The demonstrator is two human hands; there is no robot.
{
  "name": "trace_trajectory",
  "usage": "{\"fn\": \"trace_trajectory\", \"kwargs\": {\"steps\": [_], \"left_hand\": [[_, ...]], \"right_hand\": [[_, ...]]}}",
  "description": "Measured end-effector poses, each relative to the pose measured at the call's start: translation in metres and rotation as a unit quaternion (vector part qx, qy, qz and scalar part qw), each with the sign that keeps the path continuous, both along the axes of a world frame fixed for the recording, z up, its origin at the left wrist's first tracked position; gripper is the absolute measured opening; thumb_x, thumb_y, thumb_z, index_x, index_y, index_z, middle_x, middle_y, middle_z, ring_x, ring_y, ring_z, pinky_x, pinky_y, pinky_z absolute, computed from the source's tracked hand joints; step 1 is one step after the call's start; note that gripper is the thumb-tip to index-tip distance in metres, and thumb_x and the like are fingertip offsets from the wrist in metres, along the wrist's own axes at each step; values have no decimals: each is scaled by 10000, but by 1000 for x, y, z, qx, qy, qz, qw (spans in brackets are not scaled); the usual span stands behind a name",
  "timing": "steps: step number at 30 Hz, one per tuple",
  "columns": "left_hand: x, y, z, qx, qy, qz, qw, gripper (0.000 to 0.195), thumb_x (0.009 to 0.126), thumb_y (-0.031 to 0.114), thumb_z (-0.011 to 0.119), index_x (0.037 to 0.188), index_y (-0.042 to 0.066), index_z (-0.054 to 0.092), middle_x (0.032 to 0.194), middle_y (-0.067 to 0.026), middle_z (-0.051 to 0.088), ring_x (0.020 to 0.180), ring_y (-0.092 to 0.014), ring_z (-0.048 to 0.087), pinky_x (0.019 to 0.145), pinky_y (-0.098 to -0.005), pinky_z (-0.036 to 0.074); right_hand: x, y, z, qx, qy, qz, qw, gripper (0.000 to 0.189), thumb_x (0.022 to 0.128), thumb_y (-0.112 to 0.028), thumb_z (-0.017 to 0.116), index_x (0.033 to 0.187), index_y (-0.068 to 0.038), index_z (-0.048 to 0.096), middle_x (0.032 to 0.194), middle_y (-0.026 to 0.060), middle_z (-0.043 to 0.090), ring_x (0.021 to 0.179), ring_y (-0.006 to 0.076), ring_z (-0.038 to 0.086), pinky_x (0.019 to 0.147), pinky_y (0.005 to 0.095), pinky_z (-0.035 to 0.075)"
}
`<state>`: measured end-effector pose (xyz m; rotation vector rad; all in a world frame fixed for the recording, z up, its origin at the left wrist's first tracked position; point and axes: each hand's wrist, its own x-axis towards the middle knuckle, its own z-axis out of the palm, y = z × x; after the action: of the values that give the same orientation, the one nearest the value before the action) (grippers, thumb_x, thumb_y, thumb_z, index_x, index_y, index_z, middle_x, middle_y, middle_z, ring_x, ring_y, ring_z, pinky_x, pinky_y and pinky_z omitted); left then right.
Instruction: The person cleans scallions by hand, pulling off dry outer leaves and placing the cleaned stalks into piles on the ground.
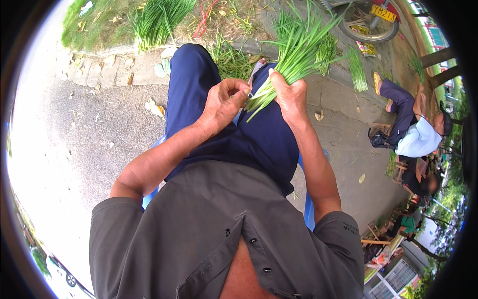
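My right hand (291, 95) grips a bundle of long green garlic chives (295, 61) above my right thigh. The leaves fan out up and to the right, and the pale stem ends point down to the left. At those ends, my left hand (226, 106) has its thumb and forefinger pinched together on the stems; the exact piece between the fingertips is too small to tell. Below the hands are my dark blue trousers (194, 97). A heap of loose green trimmings (233, 63) lies on the ground between my knees.
Chive bundles lie by the kerb: a large one (158, 24) at left, a smaller one (357, 71) at right. A red strip (203, 18) lies on the grass. A motorcycle wheel (369, 22) stands top right. A seated person (416, 138) in light blue holds greens at right.
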<state>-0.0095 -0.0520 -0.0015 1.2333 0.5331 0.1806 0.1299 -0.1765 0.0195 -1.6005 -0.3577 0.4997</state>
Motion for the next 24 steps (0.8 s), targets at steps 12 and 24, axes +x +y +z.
{"fn": "trace_trajectory", "kwargs": {"steps": [12, 24], "left_hand": [[4, 30, -15, -98, 136, 127, 978, 209, 954, 247, 666, 1016, 49, 640, 991, -43, 648, 881, -164, 627, 816, -378, 561], [3, 7, -1, -364, 99, 54, 924, 294, 1005, 358, 541, 1108, 82, 546, 1193, -140, 572, 1132, -274, 564, 977, -477, 512]], "right_hand": [[3, 0, 20, 70, 110, -64, 989, 83, 914, -108, 689, 870, -65, 634, 710, -37, 569, 495, 26, 457, 388, 223, 279], [-6, 5, 25, 90, 88, -75, 989, 83, 924, -110, 658, 917, -28, 670, 673, -19, 578, 458, 39, 454, 381, 227, 297]]}}
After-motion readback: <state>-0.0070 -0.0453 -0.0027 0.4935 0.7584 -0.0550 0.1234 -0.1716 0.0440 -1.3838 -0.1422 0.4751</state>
